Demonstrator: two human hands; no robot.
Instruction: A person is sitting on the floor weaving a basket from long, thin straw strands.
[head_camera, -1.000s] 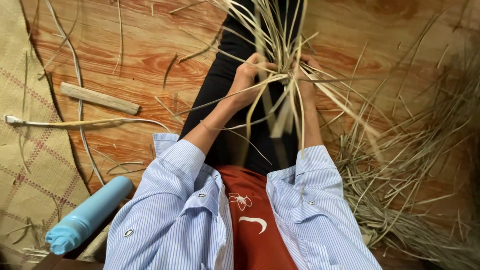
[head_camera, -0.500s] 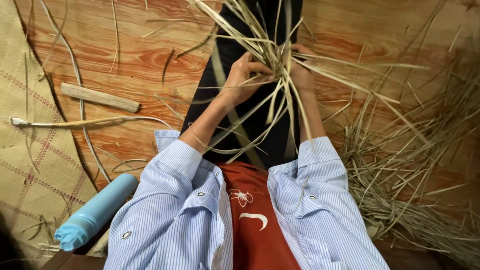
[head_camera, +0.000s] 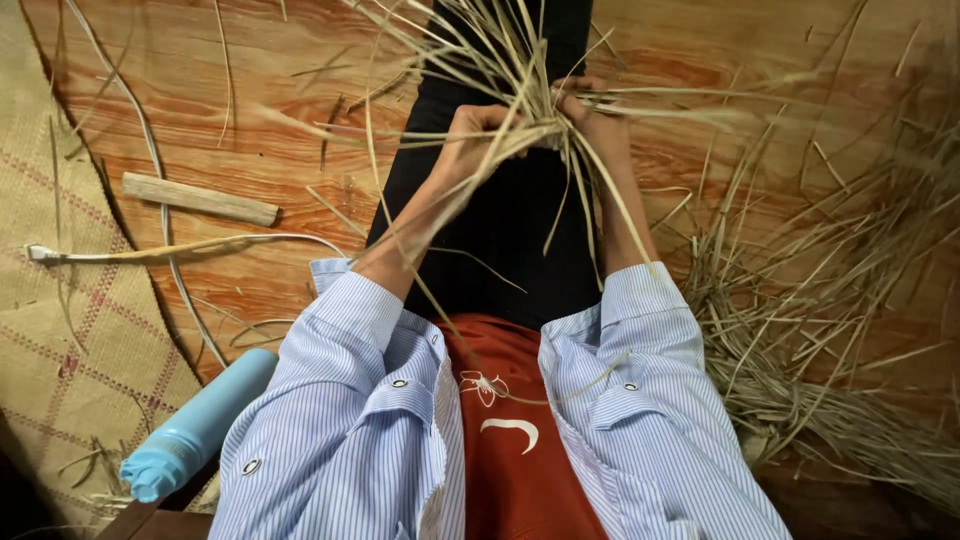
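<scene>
A bunch of dry straw (head_camera: 520, 110) sits far centre above the lap, pinched where the strands cross, probably so they stay gathered. The left hand (head_camera: 480, 135) and right hand (head_camera: 590, 120) both close on it. Right lies one loose straw pile (head_camera: 830, 330); left, one wooden stick (head_camera: 200, 198), one blue bottle (head_camera: 195, 430), one woven mat (head_camera: 60, 330).

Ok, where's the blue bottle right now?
In the head view the blue bottle lies on its side at lower left, beside the person's left sleeve, at the edge of the woven mat and below the wooden stick.
</scene>
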